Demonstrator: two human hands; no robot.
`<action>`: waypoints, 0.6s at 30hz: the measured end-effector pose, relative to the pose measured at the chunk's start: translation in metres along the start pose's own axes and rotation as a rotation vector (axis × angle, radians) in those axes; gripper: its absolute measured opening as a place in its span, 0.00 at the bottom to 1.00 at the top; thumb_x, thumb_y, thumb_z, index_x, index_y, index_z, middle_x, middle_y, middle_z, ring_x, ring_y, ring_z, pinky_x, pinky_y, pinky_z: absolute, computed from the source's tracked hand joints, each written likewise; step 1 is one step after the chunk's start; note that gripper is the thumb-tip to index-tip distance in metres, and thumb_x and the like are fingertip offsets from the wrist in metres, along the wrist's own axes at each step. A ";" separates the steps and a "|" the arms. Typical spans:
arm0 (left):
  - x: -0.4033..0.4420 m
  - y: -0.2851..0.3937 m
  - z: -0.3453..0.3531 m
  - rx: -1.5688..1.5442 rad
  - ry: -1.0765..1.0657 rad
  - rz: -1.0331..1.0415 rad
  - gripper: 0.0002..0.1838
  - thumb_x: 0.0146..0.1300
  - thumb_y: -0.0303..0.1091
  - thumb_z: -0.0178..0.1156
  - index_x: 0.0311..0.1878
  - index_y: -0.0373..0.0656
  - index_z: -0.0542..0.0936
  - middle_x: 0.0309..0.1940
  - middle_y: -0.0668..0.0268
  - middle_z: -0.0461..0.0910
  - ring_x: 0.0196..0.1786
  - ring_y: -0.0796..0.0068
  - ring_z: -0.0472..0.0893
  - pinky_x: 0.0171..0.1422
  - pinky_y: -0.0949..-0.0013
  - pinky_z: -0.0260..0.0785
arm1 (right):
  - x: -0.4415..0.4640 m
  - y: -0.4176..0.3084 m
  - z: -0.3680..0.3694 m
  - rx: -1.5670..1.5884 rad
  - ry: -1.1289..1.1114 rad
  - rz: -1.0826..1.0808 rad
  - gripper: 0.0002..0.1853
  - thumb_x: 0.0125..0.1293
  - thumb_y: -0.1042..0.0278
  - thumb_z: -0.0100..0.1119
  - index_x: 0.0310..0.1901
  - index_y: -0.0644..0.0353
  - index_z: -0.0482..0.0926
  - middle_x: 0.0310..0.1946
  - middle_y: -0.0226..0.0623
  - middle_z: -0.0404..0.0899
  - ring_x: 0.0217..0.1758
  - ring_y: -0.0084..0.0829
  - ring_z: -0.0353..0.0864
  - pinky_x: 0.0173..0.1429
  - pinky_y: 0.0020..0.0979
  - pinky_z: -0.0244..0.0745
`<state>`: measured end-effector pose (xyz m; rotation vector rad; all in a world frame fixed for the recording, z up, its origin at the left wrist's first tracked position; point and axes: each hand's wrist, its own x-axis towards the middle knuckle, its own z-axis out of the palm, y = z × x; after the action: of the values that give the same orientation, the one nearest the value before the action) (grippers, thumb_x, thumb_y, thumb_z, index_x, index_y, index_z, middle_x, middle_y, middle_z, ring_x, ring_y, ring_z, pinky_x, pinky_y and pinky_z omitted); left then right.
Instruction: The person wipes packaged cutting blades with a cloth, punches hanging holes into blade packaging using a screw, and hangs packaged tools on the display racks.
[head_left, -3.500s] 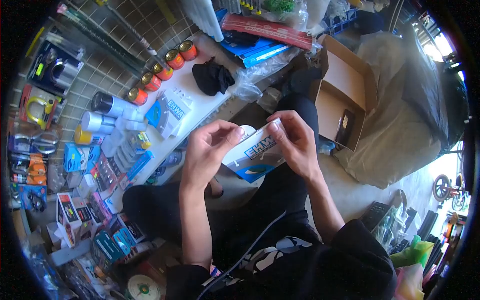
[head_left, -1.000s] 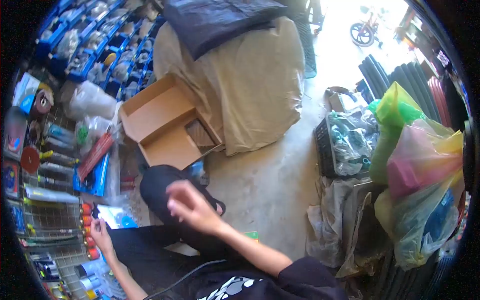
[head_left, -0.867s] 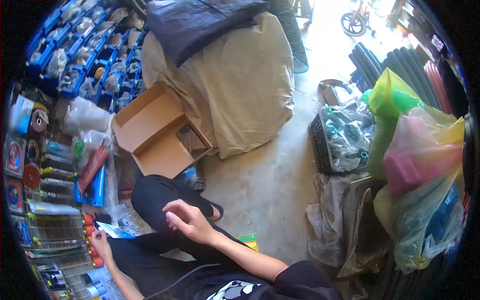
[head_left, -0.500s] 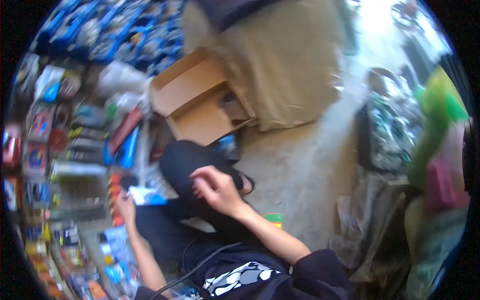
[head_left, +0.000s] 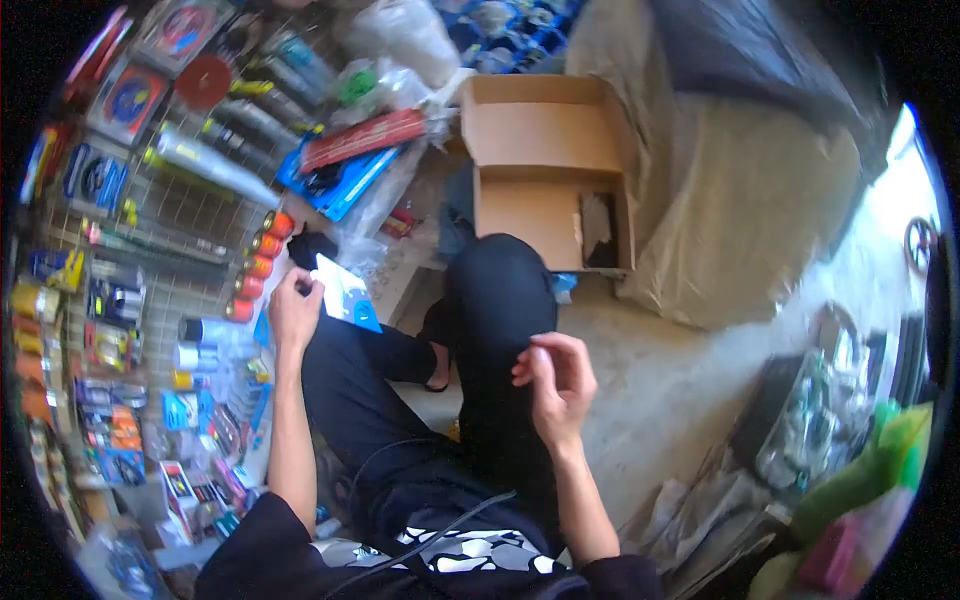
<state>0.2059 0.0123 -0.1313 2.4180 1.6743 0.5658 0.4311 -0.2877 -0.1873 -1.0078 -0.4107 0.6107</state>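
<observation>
My left hand (head_left: 297, 308) is closed, thumb and fingers pinching the edge of a flat white and blue packet (head_left: 347, 296). The packet is tilted above my left thigh, and its print is too blurred to read. Right beside that hand is a row of orange-red rolls (head_left: 258, 262). My right hand (head_left: 562, 388) hovers by my right knee with its fingers loosely curled and the thumb apart from the index finger. Nothing shows in it. Beyond the knee stands an open cardboard box (head_left: 545, 135) with a small dark item (head_left: 598, 230) inside.
Packaged goods hang on a wire rack (head_left: 190, 225) to the left. A red long box (head_left: 362, 138) lies on a blue packet near plastic bags (head_left: 405, 40). Sheeted bulk (head_left: 745, 190) stands at the back right. A dark crate (head_left: 790, 410) holds plastic-wrapped things.
My view has swung left, so the rack and cardboard box appear farther right. The packet stays in my left hand. My right hand remains near my knee, now pointing more upward.
</observation>
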 end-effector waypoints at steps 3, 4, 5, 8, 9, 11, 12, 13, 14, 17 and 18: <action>0.000 0.005 -0.001 -0.003 0.047 0.036 0.11 0.58 0.37 0.65 0.35 0.39 0.80 0.33 0.55 0.85 0.41 0.54 0.85 0.47 0.57 0.74 | 0.030 -0.059 0.003 -0.166 0.029 -0.424 0.29 0.65 0.50 0.64 0.59 0.64 0.70 0.50 0.47 0.74 0.45 0.36 0.80 0.34 0.33 0.84; -0.004 0.010 -0.004 -0.019 0.022 0.017 0.11 0.58 0.37 0.65 0.36 0.39 0.80 0.34 0.55 0.85 0.42 0.54 0.85 0.48 0.57 0.74 | 0.049 -0.096 -0.001 -0.222 -0.043 -0.660 0.39 0.62 0.40 0.65 0.65 0.62 0.68 0.55 0.49 0.73 0.53 0.38 0.77 0.40 0.39 0.85; -0.005 0.012 -0.004 -0.041 0.015 -0.005 0.11 0.58 0.37 0.64 0.36 0.39 0.80 0.34 0.55 0.85 0.43 0.54 0.85 0.48 0.57 0.74 | 0.065 -0.127 -0.002 -0.249 -0.082 -0.810 0.38 0.63 0.41 0.65 0.65 0.62 0.68 0.55 0.49 0.73 0.53 0.38 0.77 0.41 0.39 0.84; -0.004 0.004 -0.001 -0.071 0.034 0.046 0.10 0.59 0.36 0.65 0.37 0.39 0.80 0.35 0.56 0.85 0.43 0.54 0.85 0.49 0.57 0.74 | 0.107 -0.188 0.017 -0.357 -0.174 -0.985 0.37 0.64 0.43 0.63 0.65 0.63 0.68 0.55 0.49 0.73 0.53 0.39 0.78 0.42 0.40 0.84; -0.002 0.002 -0.004 -0.101 0.033 0.036 0.10 0.59 0.36 0.65 0.37 0.39 0.80 0.35 0.57 0.85 0.43 0.54 0.85 0.49 0.57 0.74 | 0.120 -0.199 0.028 -0.401 -0.189 -0.989 0.37 0.65 0.43 0.62 0.66 0.63 0.68 0.55 0.49 0.73 0.53 0.39 0.78 0.43 0.40 0.83; -0.005 0.005 -0.002 -0.178 0.034 0.006 0.10 0.58 0.34 0.66 0.37 0.39 0.80 0.34 0.56 0.84 0.41 0.55 0.84 0.48 0.58 0.74 | 0.137 -0.207 0.049 -0.476 -0.206 -0.991 0.36 0.66 0.44 0.61 0.66 0.63 0.67 0.55 0.49 0.73 0.53 0.40 0.78 0.44 0.40 0.83; -0.005 0.004 -0.007 -0.177 0.064 0.057 0.10 0.58 0.34 0.66 0.37 0.39 0.79 0.33 0.55 0.83 0.40 0.55 0.84 0.46 0.58 0.74 | 0.141 -0.207 0.055 -0.512 -0.200 -0.961 0.36 0.66 0.45 0.60 0.66 0.63 0.67 0.55 0.49 0.74 0.53 0.40 0.78 0.44 0.40 0.83; -0.010 0.004 -0.009 -0.192 0.055 0.024 0.10 0.57 0.33 0.66 0.37 0.38 0.79 0.33 0.55 0.83 0.40 0.55 0.84 0.46 0.58 0.74 | 0.148 -0.207 0.061 -0.543 -0.203 -0.942 0.35 0.67 0.45 0.59 0.66 0.64 0.67 0.55 0.49 0.74 0.53 0.40 0.78 0.45 0.40 0.82; -0.007 0.003 -0.012 -0.204 0.046 0.010 0.10 0.57 0.33 0.66 0.38 0.38 0.79 0.33 0.56 0.83 0.40 0.55 0.84 0.46 0.59 0.74 | 0.151 -0.205 0.064 -0.569 -0.196 -0.906 0.35 0.67 0.46 0.59 0.66 0.64 0.67 0.55 0.49 0.74 0.53 0.40 0.78 0.45 0.41 0.82; -0.011 0.002 -0.014 -0.382 0.035 -0.098 0.09 0.57 0.29 0.64 0.39 0.38 0.78 0.32 0.58 0.84 0.40 0.58 0.85 0.47 0.60 0.75 | 0.168 -0.193 0.082 -0.639 -0.188 -0.871 0.34 0.69 0.47 0.57 0.67 0.65 0.66 0.55 0.50 0.74 0.53 0.41 0.79 0.47 0.41 0.82; -0.008 -0.006 -0.012 -0.408 0.041 -0.082 0.09 0.55 0.28 0.64 0.39 0.38 0.78 0.32 0.58 0.84 0.41 0.59 0.85 0.50 0.60 0.75 | 0.174 -0.187 0.086 -0.635 -0.173 -0.851 0.33 0.70 0.48 0.56 0.67 0.65 0.66 0.55 0.50 0.74 0.53 0.41 0.79 0.47 0.41 0.81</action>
<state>0.1940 0.0062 -0.1236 2.0526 1.4889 0.8541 0.5664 -0.1922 0.0250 -1.2450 -1.1563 -0.2331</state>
